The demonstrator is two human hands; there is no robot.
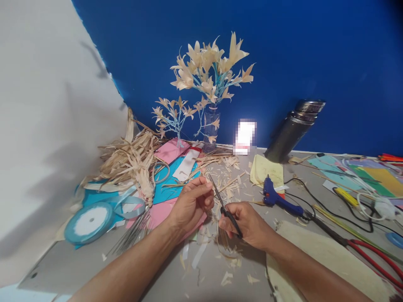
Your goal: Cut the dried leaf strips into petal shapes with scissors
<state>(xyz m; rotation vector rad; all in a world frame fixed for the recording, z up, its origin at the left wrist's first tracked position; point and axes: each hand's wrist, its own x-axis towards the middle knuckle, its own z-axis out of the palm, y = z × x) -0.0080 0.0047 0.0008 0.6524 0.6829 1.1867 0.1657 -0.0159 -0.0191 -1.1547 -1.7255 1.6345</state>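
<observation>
My right hand [244,222] has its fingers through the black handles of a small pair of scissors [218,192]. The blades point up and to the left, close to the fingertips of my left hand [195,199]. That left hand is closed in a pinch, and what its fingers hold, if anything, is too small to make out. Beneath both hands lie many pale husk scraps [231,178] and thin strips, scattered on the grey table. Behind them, pale husk flowers [208,58] on light-blue stems stand in a clear bottle [211,121].
At left are dried corn husks [132,155], a blue ribbon spool [90,222] and metal wires [134,235]. To the right lie a blue glue gun [280,199], red-handled scissors [371,256] and cables. A dark flask [292,132] stands near the blue wall.
</observation>
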